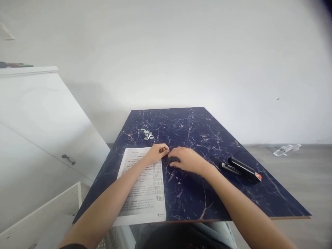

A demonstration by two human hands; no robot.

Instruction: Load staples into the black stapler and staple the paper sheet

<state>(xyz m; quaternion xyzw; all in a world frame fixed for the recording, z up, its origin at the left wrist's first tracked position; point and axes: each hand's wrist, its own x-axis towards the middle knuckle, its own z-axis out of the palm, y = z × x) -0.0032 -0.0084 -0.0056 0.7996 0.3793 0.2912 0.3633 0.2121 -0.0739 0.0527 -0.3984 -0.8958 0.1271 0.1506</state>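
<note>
A printed sheet stack or booklet [141,193] lies on the dark blue marbled table, under my left forearm. My left hand [157,154] is over its top right corner, fingers curled in toward the thumb; whatever they hold, if anything, is too small to make out. Close beside it on the right, my right hand [183,158] hovers at or just above the tabletop, thumb apart from the bent fingers and nothing visible between them. Beyond my left hand sits a small pile of silvery strips that look like staples [148,135]. A black stapler [243,169] with an orange end rests to the right.
The table [181,121] reaches toward a pale wall. A white cabinet [44,114] with a dark handle stands on the left. Clear plastic packaging [286,149] lies on the grey floor at right. My lap is below the near table edge.
</note>
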